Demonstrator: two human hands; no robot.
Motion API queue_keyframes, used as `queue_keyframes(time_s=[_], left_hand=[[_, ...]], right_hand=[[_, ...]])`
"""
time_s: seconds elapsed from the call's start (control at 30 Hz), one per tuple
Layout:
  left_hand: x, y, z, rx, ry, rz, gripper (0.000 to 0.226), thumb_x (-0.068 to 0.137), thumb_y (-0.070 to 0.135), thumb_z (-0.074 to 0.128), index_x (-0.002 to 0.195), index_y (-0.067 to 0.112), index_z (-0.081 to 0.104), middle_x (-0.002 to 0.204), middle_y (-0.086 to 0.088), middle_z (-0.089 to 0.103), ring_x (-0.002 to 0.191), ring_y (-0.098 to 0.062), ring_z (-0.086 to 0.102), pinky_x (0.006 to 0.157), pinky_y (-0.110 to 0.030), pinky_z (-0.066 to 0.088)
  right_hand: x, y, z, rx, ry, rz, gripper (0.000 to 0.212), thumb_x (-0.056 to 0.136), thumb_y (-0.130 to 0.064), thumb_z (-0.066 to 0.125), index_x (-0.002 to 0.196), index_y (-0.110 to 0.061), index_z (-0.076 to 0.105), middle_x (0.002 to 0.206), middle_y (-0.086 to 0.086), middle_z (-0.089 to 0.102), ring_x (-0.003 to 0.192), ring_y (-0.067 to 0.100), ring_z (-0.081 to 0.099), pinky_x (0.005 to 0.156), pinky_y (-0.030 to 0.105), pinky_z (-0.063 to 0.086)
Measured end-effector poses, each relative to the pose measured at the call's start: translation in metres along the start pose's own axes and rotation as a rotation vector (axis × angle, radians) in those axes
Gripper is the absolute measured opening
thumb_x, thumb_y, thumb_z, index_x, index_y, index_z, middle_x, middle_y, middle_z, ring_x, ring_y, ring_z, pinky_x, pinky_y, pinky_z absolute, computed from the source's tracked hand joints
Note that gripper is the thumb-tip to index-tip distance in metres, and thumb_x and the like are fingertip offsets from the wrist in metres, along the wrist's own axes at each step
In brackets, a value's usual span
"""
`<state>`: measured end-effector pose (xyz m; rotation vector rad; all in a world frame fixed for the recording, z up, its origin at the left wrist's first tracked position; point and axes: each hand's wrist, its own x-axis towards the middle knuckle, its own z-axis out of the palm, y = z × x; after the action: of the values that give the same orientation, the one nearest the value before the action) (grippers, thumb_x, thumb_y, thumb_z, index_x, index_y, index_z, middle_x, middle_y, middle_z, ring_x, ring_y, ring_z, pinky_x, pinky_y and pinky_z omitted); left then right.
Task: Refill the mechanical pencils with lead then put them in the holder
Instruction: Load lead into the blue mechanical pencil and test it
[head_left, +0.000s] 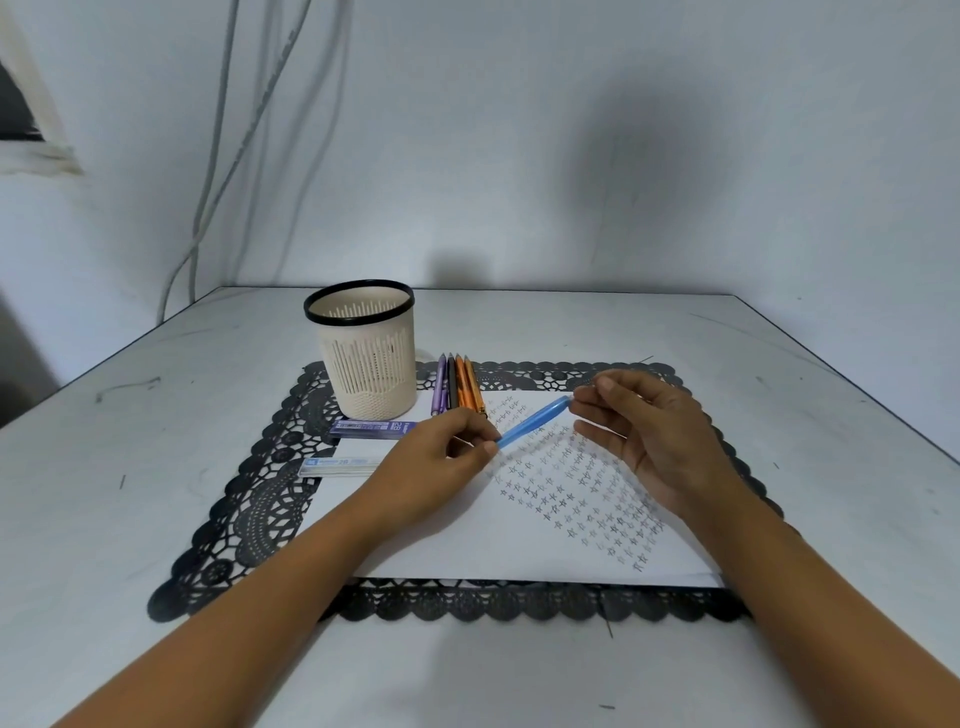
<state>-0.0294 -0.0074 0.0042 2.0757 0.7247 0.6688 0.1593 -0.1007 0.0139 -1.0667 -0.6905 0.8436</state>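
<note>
My left hand (441, 457) grips the lower end of a blue mechanical pencil (532, 422), which slants up to the right above the paper. The thumb and forefinger of my right hand (644, 431) pinch at the pencil's upper end; what they pinch is too small to tell. Several more pencils (457, 387), purple, black and orange, lie side by side just right of the cream holder (371, 358), which stands upright with a black rim. Two lead cases lie left of my left hand: a dark blue one (371, 428) and a clear one (337, 466).
A white sheet (467, 545) covered with small drawn stars lies on a black lace placemat (249, 499) on the grey table (130, 441). Cables hang down the wall at the back left.
</note>
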Motion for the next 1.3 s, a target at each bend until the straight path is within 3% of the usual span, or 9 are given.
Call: queue_keyframes(time_s=[0.4,1.07,1.3], left_hand=[[-0.0004,0.0004,-0.0004,-0.009,-0.011,0.014,0.011,0.089,0.021,0.055,0.086,0.032,0.058,0.082,0.014,0.057,0.076,-0.002,0.054,0.076,-0.024,0.048],[-0.0006,-0.0001,-0.0001,0.000,-0.014,0.014,0.010,0.090,0.022,0.055,0.088,0.031,0.058,0.085,0.014,0.057,0.077,-0.002,0.053,0.075,-0.022,0.046],[-0.0009,0.0004,0.0000,-0.003,-0.018,0.018,0.011,0.090,0.022,0.055,0.087,0.032,0.057,0.083,0.015,0.056,0.075,0.001,0.053,0.072,-0.018,0.043]], right_hand=[[-0.0010,0.0013,0.0017,-0.052,-0.021,0.037,0.010,0.084,-0.009,0.056,0.089,-0.006,0.064,0.077,0.008,0.072,0.073,0.017,0.070,0.066,0.029,0.059],[-0.0034,0.0038,0.0036,-0.135,-0.083,0.057,0.015,0.087,-0.010,0.055,0.094,-0.007,0.068,0.080,0.006,0.070,0.072,0.014,0.067,0.063,0.025,0.055],[-0.0029,0.0025,0.0040,-0.075,-0.059,0.057,0.030,0.095,-0.024,0.043,0.097,-0.006,0.067,0.078,0.005,0.069,0.071,0.017,0.066,0.063,0.028,0.053]])
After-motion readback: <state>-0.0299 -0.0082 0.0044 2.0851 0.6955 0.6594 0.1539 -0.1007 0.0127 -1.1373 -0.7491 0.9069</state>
